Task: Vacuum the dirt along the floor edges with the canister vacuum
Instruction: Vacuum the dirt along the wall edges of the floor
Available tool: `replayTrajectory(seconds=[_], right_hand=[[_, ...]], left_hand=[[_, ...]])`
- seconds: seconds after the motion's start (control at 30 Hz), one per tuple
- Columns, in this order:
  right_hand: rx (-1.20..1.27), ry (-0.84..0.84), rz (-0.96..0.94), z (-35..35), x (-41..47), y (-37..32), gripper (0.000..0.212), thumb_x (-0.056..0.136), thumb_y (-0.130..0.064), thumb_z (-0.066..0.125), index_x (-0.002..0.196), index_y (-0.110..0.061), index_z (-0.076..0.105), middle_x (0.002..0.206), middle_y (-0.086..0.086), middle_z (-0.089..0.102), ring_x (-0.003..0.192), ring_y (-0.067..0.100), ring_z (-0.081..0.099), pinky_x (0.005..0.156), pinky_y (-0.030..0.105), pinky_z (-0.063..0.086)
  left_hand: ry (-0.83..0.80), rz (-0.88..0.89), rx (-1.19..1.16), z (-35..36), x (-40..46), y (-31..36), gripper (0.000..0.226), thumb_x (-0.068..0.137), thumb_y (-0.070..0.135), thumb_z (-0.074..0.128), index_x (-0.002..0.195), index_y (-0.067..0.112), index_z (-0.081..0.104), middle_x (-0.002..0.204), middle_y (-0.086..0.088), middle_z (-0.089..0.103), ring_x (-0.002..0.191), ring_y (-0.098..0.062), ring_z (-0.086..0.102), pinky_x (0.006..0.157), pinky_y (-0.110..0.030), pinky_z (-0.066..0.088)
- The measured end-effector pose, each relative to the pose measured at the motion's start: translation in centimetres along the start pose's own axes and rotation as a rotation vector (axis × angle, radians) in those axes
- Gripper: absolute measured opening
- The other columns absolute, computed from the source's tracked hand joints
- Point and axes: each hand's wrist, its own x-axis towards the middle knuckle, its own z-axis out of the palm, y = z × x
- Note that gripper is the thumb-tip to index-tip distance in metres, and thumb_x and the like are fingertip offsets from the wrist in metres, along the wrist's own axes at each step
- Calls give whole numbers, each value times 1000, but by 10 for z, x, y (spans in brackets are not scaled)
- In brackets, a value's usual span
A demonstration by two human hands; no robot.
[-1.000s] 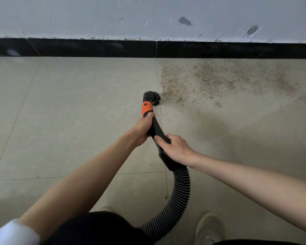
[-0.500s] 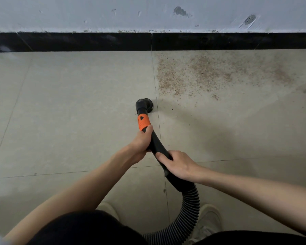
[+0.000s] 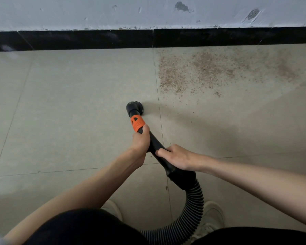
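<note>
Overhead, head view only. Both bare hands grip the black plastic vacuum wand [image 3: 156, 147], one ahead of the other along its length. Left hand [image 3: 140, 141] is forward, fingers curled round the wand just behind the orange ribbed collar [image 3: 137, 123], thumb end touching the collar's rear edge. Right hand [image 3: 177, 157] is further back, fingers wrapped over the wand just ahead of the wide black cuff [image 3: 182, 177]. The two hands are close together but not touching.

Round black brush nozzle [image 3: 135, 107] at the wand tip appears to sit on the beige tiled floor [image 3: 69, 112], just left of a vertical grout line [image 3: 157, 85]. Whether the bristles press the tile cannot be told.

Patch of brown granular dirt [image 3: 210, 71] lies on the tile to the right of that grout line, spreading rightward and reaching up near the glossy black skirting strip [image 3: 95, 39]. Nozzle is apart from the patch, below and to its left; a few stray grains lie between them.

Grey-black corrugated hose [image 3: 193, 209] leaves the cuff, curves down and leftward behind the person's dark clothed legs [image 3: 87, 227]. The canister body is out of frame.

Two pale shoes: one [image 3: 113, 208] by the left knee, one [image 3: 213, 218] right of the hose.

Scuffed pale grey wall [image 3: 148, 11] above the skirting, with chipped marks.
</note>
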Motion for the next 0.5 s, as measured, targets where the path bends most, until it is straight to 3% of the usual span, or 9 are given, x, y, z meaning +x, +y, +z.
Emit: replayTrajectory(seconds=[0.1, 0.2, 0.33, 0.5], right_hand=[[33, 32, 56, 1, -10, 12, 42, 91, -43, 45, 67, -10, 54, 59, 5, 63, 59, 21, 59, 65, 30, 46], [45, 46, 57, -2, -13, 12, 42, 92, -40, 43, 64, -11, 53, 51, -1, 61, 52, 14, 57, 57, 22, 45], [9, -30, 13, -9, -10, -3, 44, 94, -40, 42, 59, -14, 44, 45, -7, 53, 44, 7, 50, 51, 19, 39], [13, -100, -11, -14, -11, -22, 39, 98, -37, 39, 75, -8, 49, 61, 5, 62, 54, 16, 57, 57, 24, 46]], left_hand=[[-180, -19, 44, 7, -6, -1, 25, 98, 31, 40, 87, 9, 46, 75, -5, 47, 69, -19, 48, 75, -35, 43], [-258, -27, 29, 10, -8, 3, 27, 98, 34, 42, 84, 10, 45, 74, -5, 47, 69, -18, 49, 77, -36, 42], [-130, -5, -71, 6, -7, 2, 24, 94, 31, 48, 84, 9, 48, 74, -5, 48, 66, -17, 50, 63, -28, 46], [-110, -23, -176, -7, -1, 13, 22, 92, 28, 53, 88, 7, 49, 78, -6, 49, 69, -17, 52, 61, -27, 45]])
